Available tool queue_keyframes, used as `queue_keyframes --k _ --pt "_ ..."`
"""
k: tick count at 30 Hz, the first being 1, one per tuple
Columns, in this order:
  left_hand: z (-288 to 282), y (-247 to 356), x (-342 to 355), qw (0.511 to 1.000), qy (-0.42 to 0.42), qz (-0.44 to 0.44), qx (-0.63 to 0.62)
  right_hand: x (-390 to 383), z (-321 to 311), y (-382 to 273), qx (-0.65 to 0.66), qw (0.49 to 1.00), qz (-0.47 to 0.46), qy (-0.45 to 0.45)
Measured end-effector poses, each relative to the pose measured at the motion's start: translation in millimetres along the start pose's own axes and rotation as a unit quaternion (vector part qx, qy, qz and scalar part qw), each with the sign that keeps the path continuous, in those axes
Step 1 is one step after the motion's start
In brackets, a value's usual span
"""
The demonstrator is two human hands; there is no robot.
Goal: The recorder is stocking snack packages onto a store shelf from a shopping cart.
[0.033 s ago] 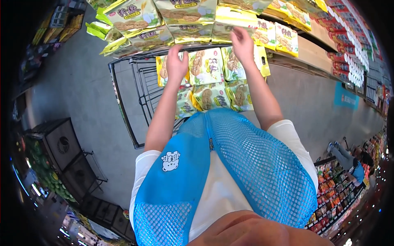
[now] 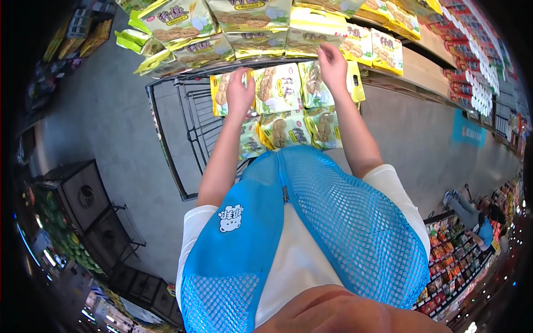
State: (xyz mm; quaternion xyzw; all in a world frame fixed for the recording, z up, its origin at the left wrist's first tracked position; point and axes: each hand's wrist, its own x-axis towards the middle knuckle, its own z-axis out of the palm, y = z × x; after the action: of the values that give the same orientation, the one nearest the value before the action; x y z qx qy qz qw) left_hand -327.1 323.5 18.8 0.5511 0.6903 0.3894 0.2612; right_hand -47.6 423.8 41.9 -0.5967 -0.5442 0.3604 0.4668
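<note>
My left hand (image 2: 240, 97) hovers over the left end of a black wire shopping cart (image 2: 189, 119), its thumb apart from the fingers and nothing seen in it. Below it is a yellow and white bag of biscuits (image 2: 220, 94). My right hand (image 2: 333, 71), fingers loosely bent and apart, is over the right-hand biscuit bag (image 2: 314, 86); no grip on it shows. Between my hands a biscuit bag (image 2: 280, 89) lies face up. Nearer my body, a row of similar biscuit bags (image 2: 286, 131) lies in the cart.
Beyond the cart, a display is stacked with more biscuit bags (image 2: 183, 22). Wooden shelves (image 2: 425, 72) and red cans (image 2: 463, 75) stand at the right. Dark crates (image 2: 83, 191) are at the left. Another person (image 2: 480, 225) is bent over at the far right.
Both my hands have drawn slightly back toward me, away from the far display. The biscuit bags in the cart keep their places.
</note>
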Motion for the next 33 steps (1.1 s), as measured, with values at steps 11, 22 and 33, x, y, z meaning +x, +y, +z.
queue_keyframes --k 11,22,33 --pt "24 -54 -134 0.971 -0.214 -0.013 0.104 -103 -116 53 -0.182 0.976 0.059 0.106" --pt "29 -62 -120 0.948 -0.294 -0.008 0.121 -144 -144 81 -0.250 0.956 0.118 -0.095" --pt "19 1 -104 0.916 -0.352 -0.088 0.172 -143 -134 7 -0.287 0.956 0.000 -0.067"
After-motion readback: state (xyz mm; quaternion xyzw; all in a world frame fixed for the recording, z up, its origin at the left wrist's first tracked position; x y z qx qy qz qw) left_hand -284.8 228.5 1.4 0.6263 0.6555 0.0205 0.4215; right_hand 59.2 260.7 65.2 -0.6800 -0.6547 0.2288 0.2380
